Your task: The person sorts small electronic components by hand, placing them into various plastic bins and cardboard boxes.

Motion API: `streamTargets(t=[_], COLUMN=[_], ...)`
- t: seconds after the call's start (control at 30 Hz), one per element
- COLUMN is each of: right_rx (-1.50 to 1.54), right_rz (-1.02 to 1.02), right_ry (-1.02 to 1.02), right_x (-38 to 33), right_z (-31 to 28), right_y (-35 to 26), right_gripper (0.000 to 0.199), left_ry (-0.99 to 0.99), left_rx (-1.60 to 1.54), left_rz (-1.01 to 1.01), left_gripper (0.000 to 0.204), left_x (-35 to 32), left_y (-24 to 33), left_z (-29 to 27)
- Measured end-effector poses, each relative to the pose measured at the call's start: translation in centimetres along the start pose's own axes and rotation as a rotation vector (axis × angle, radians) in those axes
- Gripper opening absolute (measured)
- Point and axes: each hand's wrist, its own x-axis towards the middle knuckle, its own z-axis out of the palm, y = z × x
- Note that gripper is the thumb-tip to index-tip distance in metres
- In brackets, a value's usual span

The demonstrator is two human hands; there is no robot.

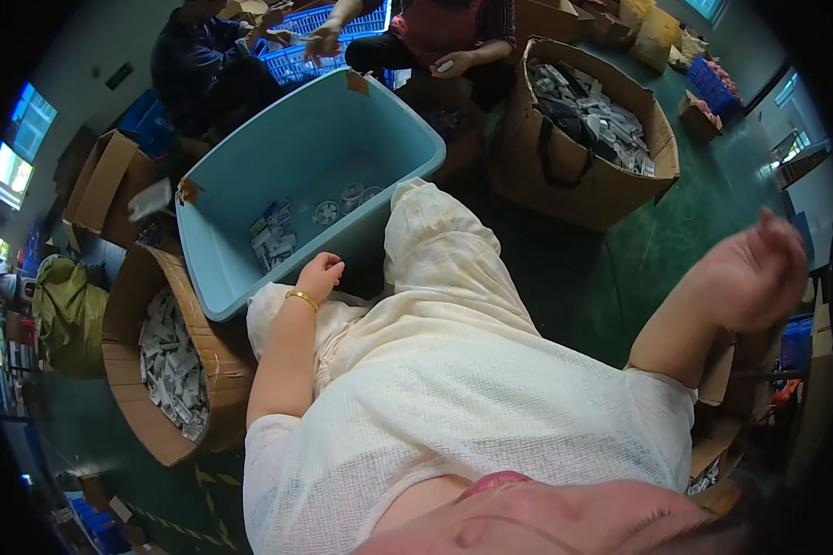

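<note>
My left hand (321, 277), with a gold bracelet at the wrist, rests by my knee against the near rim of a light blue plastic tub (310, 162). Its fingers are curled in, and nothing shows in them. Out to the right, my right hand (759, 269) is raised and bent at the wrist, its fingers smeared by motion. Inside the tub lie several small white and grey pieces (272, 242) and round, fan-like parts (327, 213). A blurred white flat piece (151, 200) appears just beyond the tub's left rim.
Left of the tub stands a cardboard box (227, 347) of white pieces. A larger carton (546, 176) of grey and white pieces stands at right. Two people sit beyond the tub; one person's hand holds a small white piece (445, 67). Blue baskets (315, 61) stand between them.
</note>
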Motion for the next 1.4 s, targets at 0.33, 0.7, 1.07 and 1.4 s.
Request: streamTargets(t=[0.33, 0.7, 1.07, 1.4], right_rx=[-0.820, -0.447, -0.771, -0.437], right_rz=[0.742, 1.730, 1.264, 1.108], right_ry=[-1.245, -1.830, -2.455, -2.166], right_x=[-39.1, -51.7, -49.1, -54.6], right_z=[-4.8, -5.0, 1.4, 12.8], right_y=[5.4, 3.7, 10.4, 19.1], right_gripper=[0.044, 0.045, 0.046, 0.041], left_ry=[-0.068, -0.171, 0.097, 0.313], left_rx=[0.472, 0.645, 0.755, 0.998], left_rz=[0.024, -0.059, 0.683, 0.511], left_gripper=[0.032, 0.034, 0.025, 0.043], left_x=[-1.0, -0.5, -1.4, 5.4], left_y=[2.2, 0.9, 3.5, 4.5], left_z=[1.8, 1.3, 3.2, 1.6])
